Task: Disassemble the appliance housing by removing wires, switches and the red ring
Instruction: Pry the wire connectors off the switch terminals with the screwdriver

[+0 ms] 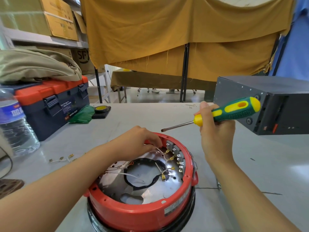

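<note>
A: Mid-table: red ring, still on housing. Left hand pinching white wire beside grey switches.

B: Right hand gripping screwdriver, blade aloft. Risk: a hard tug could tear the terminal off.

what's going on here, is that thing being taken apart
Yes. A person is stripping a round appliance housing with a red ring on a grey table. The left hand reaches inside the far rim, fingers at a white wire near the grey switches. The right hand holds a green and yellow screwdriver raised above the housing, tip touching nothing. A few loose wires already lie on the table; several remain inside.
</note>
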`<action>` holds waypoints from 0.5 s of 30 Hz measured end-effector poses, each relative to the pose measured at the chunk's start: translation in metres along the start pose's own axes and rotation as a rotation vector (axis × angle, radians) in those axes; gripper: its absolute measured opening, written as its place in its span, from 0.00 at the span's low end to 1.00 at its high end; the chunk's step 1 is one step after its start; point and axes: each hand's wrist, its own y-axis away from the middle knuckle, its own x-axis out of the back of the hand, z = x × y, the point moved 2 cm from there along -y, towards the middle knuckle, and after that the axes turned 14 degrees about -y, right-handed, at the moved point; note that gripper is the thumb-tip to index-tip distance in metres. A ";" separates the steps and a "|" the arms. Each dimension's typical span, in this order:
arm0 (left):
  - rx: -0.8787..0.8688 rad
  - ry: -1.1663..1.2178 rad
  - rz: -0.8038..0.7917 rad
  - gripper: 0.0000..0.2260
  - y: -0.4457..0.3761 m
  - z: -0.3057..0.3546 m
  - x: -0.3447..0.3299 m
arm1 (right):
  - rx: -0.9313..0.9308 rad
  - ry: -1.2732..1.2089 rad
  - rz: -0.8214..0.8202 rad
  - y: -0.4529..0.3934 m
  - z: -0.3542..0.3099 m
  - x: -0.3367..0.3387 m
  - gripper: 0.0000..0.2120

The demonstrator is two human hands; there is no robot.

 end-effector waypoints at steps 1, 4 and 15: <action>0.000 0.008 -0.008 0.10 0.001 0.000 0.001 | -0.002 0.004 -0.007 0.001 0.000 0.000 0.20; 0.035 -0.013 -0.005 0.11 0.008 -0.003 0.007 | -0.008 0.014 -0.036 0.002 0.001 -0.002 0.21; 0.556 -0.165 -0.184 0.20 0.065 -0.044 0.025 | -0.218 -0.074 -0.177 0.006 0.014 -0.009 0.15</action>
